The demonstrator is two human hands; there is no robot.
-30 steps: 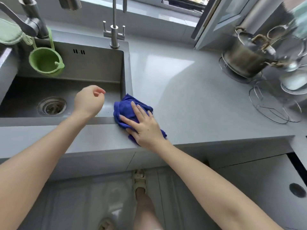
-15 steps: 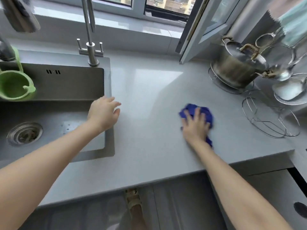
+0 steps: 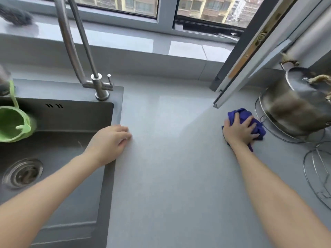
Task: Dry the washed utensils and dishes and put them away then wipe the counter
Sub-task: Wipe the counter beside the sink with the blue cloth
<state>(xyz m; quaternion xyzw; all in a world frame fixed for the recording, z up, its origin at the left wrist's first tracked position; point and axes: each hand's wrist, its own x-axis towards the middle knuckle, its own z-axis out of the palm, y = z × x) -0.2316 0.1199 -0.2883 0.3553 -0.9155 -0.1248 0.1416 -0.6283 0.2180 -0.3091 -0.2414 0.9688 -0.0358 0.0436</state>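
My right hand (image 3: 239, 130) presses flat on a crumpled blue cloth (image 3: 259, 128) on the grey counter (image 3: 170, 167), far to the right, just beside the wire stand under a steel pot (image 3: 297, 108). Its fingers are spread over the cloth. My left hand (image 3: 109, 142) rests at the right rim of the sink (image 3: 59, 140), fingers loosely curled on the counter, holding nothing.
A tall steel tap (image 3: 97, 83) stands at the sink's back corner. A green strainer cup (image 3: 13, 125) hangs inside the sink on the left. An open window sash (image 3: 250, 56) overhangs the counter at the back right. Wire racks (image 3: 317, 178) sit at the right edge.
My right hand has swept the blue cloth from the sink's corner across the counter to the far right by the pot. My left hand moved from over the sink to its right rim.
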